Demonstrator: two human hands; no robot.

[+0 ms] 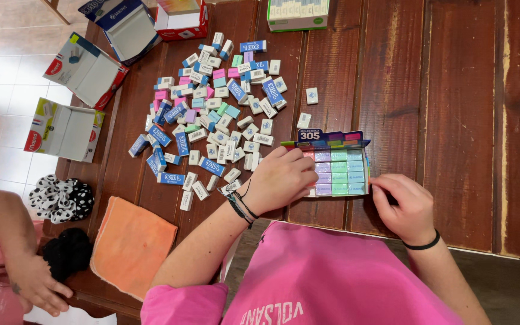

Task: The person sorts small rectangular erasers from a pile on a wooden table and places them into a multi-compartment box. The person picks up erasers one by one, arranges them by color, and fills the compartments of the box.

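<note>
- Head view: your left hand (281,177) lies on the left end of the small open cardboard box of pastel erasers (339,171), fingers curled over its rows, holding nothing loose.
- Your right hand (405,207) touches the box's right near corner; you cannot tell whether its grip pinches anything.
- The box sits near you on the dark wooden bench (452,120).
- To its left and farther off is a loose heap of small wrapped erasers (212,114).
- At the near left lies an orange cloth (130,244).
</note>
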